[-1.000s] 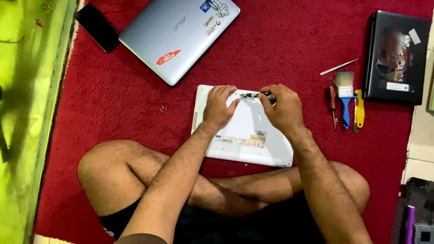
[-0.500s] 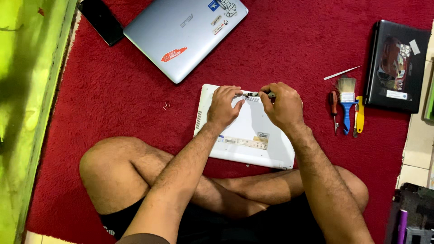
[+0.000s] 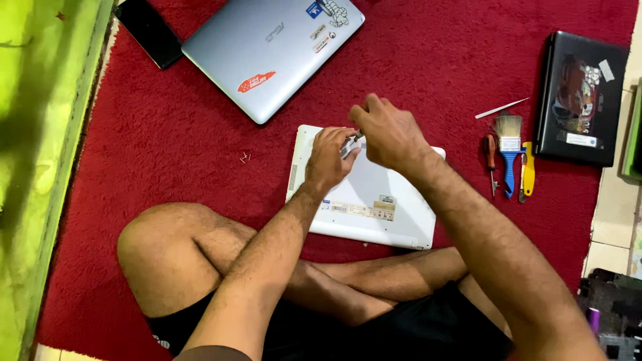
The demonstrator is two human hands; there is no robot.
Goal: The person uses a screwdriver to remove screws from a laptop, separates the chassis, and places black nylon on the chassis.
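Both our hands meet over the white laptop (image 3: 374, 200): left hand (image 3: 329, 159) and right hand (image 3: 388, 134) pinch a small metal part (image 3: 350, 142) together.

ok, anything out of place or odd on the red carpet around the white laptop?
A few tiny pale loose bits lie on the red carpet, left of the upturned white laptop and apart from the tools on the right; too small to identify. The left hand and right hand meet at its far edge. Nothing looks spilled or broken.
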